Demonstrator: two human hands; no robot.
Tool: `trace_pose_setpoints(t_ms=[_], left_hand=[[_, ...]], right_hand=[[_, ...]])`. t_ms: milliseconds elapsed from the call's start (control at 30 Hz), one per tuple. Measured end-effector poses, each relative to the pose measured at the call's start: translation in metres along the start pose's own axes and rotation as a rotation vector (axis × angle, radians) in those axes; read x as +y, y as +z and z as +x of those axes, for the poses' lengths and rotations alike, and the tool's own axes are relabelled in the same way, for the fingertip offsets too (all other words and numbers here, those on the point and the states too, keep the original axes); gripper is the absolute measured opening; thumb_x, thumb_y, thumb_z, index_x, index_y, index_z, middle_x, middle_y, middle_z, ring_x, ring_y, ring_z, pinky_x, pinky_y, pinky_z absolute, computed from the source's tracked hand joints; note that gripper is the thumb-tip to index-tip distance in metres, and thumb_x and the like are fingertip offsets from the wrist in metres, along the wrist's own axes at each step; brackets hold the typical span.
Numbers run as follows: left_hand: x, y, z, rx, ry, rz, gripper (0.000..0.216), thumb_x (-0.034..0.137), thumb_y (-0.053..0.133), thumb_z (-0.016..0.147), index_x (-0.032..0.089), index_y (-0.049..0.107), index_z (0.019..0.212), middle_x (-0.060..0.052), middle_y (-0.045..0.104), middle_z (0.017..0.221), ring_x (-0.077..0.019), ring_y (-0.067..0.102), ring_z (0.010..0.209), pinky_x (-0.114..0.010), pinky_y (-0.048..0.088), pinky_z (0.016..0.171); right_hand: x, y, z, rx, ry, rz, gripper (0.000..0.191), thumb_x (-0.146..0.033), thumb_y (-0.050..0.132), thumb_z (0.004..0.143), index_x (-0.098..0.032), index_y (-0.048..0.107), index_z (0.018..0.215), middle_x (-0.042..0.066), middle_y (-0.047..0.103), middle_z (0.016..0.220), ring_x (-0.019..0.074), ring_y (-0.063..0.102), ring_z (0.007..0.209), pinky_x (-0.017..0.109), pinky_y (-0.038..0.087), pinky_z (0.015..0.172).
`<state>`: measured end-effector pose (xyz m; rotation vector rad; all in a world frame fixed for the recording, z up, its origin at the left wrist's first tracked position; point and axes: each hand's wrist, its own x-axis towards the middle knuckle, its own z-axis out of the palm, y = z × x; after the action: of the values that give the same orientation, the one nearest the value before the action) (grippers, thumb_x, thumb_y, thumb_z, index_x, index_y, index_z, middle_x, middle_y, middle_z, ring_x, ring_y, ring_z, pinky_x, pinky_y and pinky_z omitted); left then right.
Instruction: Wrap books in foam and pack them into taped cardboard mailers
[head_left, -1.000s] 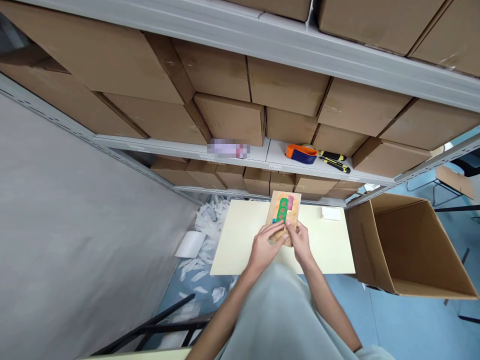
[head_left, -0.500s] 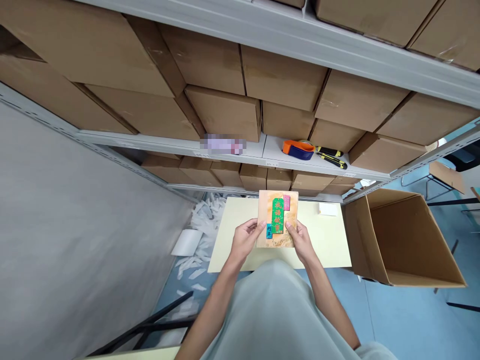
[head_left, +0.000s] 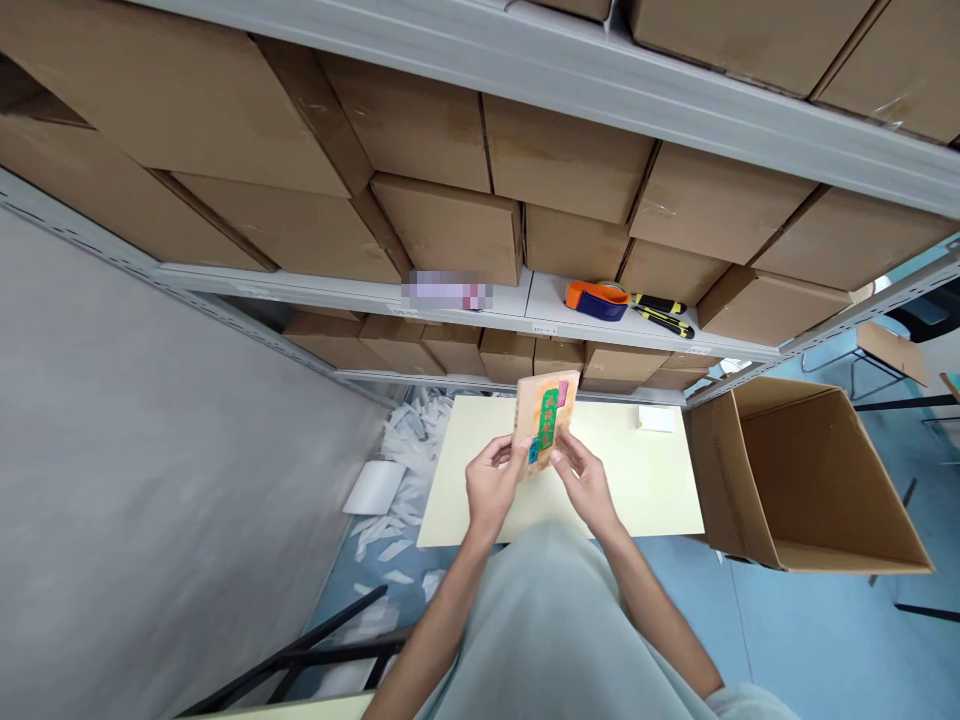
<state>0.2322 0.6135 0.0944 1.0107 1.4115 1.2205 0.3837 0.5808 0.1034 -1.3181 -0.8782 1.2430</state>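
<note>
A small book (head_left: 548, 420) with a tan cover, a green title strip and pink and blue patches is held up over the pale table (head_left: 630, 490). It is tilted, so its left edge shows. My left hand (head_left: 495, 480) is closed on the book's lower left edge, thumb on the front. On the lower right edge, my right hand (head_left: 586, 482) grips it with the thumb on the cover. The fingers behind the book are partly hidden. A small white box (head_left: 655, 418) lies on the table's far right corner.
Shelves (head_left: 510, 292) packed with cardboard boxes (head_left: 457, 225) rise in front. An orange and blue tape dispenser (head_left: 597, 299) and yellow-black cutters (head_left: 663, 314) lie on one shelf. An open carton (head_left: 814, 480) stands at right. Paper scraps (head_left: 416, 440) cover the floor at left, beside the wall.
The book has turned from facing me to an angled position, its right side swung inward. My right hand has moved left with it, while my left hand has shifted only slightly.
</note>
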Motion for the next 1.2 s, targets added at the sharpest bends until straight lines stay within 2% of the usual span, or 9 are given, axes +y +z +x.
trace_pose_setpoints(t_ms=[167,267,367,467,600,667,833,1033,1200], left_hand=[[0.006,0.024,-0.030,-0.019,0.220,0.130,0.028,0.045,0.078,0.090,0.023,0.086,0.106,-0.010,0.083,0.113,-0.0291,0.077,0.108,-0.044,0.061,0.104],[0.009,0.029,-0.036,-0.151,0.334,0.195,0.026,0.042,0.079,0.090,0.026,0.087,0.109,-0.010,0.084,0.116,-0.0306,0.076,0.112,-0.049,0.059,0.109],[0.013,0.021,-0.024,-0.176,0.349,0.244,0.035,0.043,0.079,0.091,0.025,0.084,0.120,-0.011,0.082,0.124,-0.0307,0.074,0.120,-0.051,0.057,0.112],[0.016,0.002,-0.001,-0.079,0.261,0.267,0.051,0.053,0.081,0.087,0.022,0.080,0.128,-0.013,0.077,0.137,-0.0319,0.070,0.126,-0.050,0.058,0.109],[0.019,-0.015,0.018,-0.362,-0.040,0.113,0.061,0.071,0.083,0.079,0.017,0.084,0.108,-0.014,0.084,0.110,-0.0321,0.079,0.103,-0.045,0.065,0.093],[0.020,-0.016,0.018,-0.428,-0.139,0.037,0.063,0.075,0.084,0.075,0.016,0.083,0.099,-0.013,0.084,0.098,-0.0319,0.080,0.095,-0.042,0.066,0.087],[0.018,-0.009,0.008,-0.308,-0.160,-0.022,0.064,0.073,0.090,0.070,0.015,0.083,0.096,-0.012,0.084,0.094,-0.0306,0.081,0.091,-0.041,0.067,0.085],[0.022,-0.006,0.003,-0.030,0.021,0.174,0.050,0.062,0.084,0.081,0.015,0.086,0.099,-0.009,0.086,0.094,-0.0272,0.082,0.082,-0.034,0.067,0.074],[0.033,0.003,-0.013,0.058,0.393,0.317,0.024,0.042,0.076,0.096,0.023,0.088,0.105,-0.006,0.086,0.108,-0.0258,0.083,0.094,-0.037,0.068,0.086]], right_hand=[[0.005,0.017,0.003,0.063,-0.002,0.039,0.067,-0.071,0.085,0.081,-0.017,0.077,0.120,0.015,0.081,0.129,0.0342,0.077,0.121,0.047,0.062,0.109],[0.000,0.008,0.007,0.148,0.040,0.042,0.060,-0.070,0.083,0.082,-0.015,0.078,0.105,0.015,0.085,0.112,0.0339,0.080,0.105,0.045,0.066,0.096],[-0.008,-0.008,0.008,0.149,0.060,0.100,0.061,-0.069,0.084,0.083,-0.015,0.080,0.112,0.014,0.084,0.120,0.0347,0.079,0.111,0.046,0.065,0.098],[-0.016,-0.022,0.005,-0.009,0.078,0.144,0.059,-0.064,0.087,0.083,-0.018,0.081,0.118,0.013,0.082,0.127,0.0340,0.079,0.115,0.048,0.062,0.106],[-0.020,-0.031,0.000,-0.143,0.110,0.156,0.055,-0.063,0.088,0.083,-0.021,0.082,0.118,0.011,0.083,0.125,0.0340,0.080,0.113,0.053,0.062,0.108],[-0.018,-0.031,0.000,-0.150,0.118,0.155,0.055,-0.063,0.088,0.083,-0.021,0.082,0.118,0.010,0.083,0.125,0.0343,0.080,0.112,0.054,0.062,0.108],[-0.006,-0.031,0.009,-0.099,0.113,0.116,0.059,-0.064,0.085,0.085,-0.019,0.078,0.123,0.013,0.082,0.128,0.0360,0.077,0.119,0.054,0.061,0.108],[-0.003,-0.028,0.013,0.270,-0.074,-0.071,0.071,-0.065,0.076,0.091,-0.021,0.066,0.145,0.018,0.059,0.162,0.0343,0.060,0.146,0.055,0.051,0.121],[-0.013,-0.001,-0.008,-0.007,-0.050,0.064,0.075,-0.061,0.082,0.089,-0.024,0.064,0.151,0.015,0.061,0.160,0.0346,0.062,0.146,0.050,0.060,0.113]])
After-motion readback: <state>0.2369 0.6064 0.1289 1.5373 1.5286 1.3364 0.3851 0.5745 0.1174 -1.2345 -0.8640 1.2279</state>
